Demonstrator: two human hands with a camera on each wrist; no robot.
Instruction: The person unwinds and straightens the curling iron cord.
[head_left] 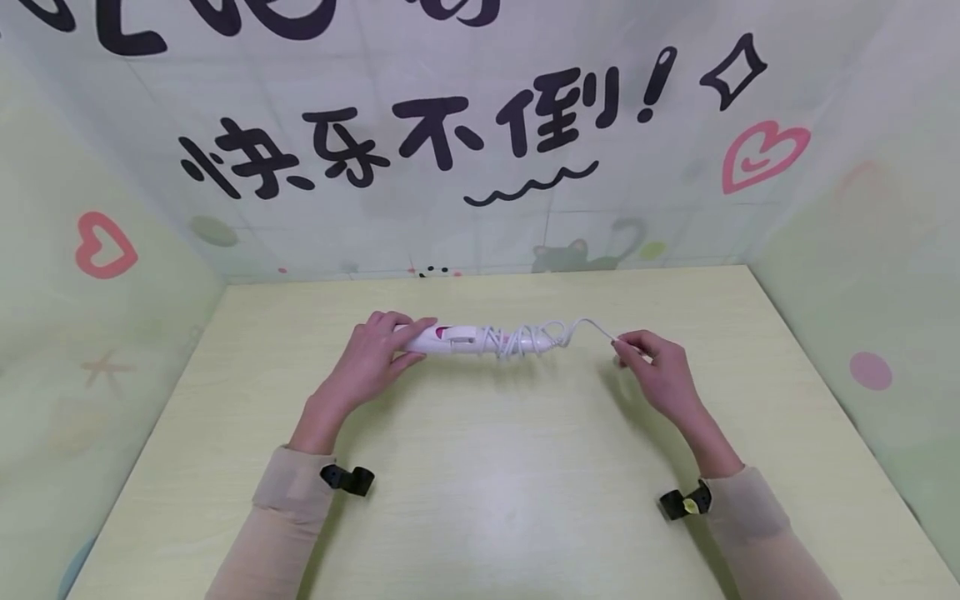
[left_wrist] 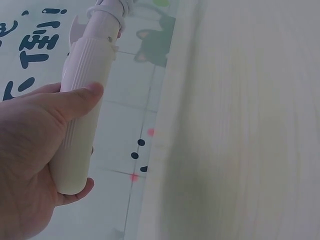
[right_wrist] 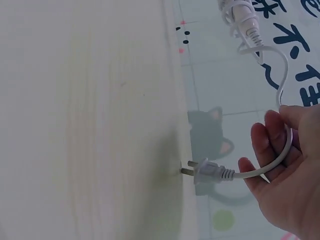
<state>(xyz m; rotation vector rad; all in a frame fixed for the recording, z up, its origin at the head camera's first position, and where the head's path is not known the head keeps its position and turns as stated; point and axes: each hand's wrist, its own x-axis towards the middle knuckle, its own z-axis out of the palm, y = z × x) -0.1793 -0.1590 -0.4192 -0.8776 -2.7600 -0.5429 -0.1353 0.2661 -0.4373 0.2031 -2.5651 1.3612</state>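
A long white curling iron with a pink mark is held sideways above the far half of the table. My left hand grips its left end; in the left wrist view the thumb lies across the ribbed, rounded body. The iron's white cord is wound in several loops round its right part. From there a loose length runs to my right hand, which pinches it between thumb and fingers. In the right wrist view the two-pin plug hangs free just past the fingers.
The pale wooden table spreads under both hands. A printed wall sheet with dark lettering stands along its far edge, and patterned side panels flank it. Each wrist carries a small black camera.
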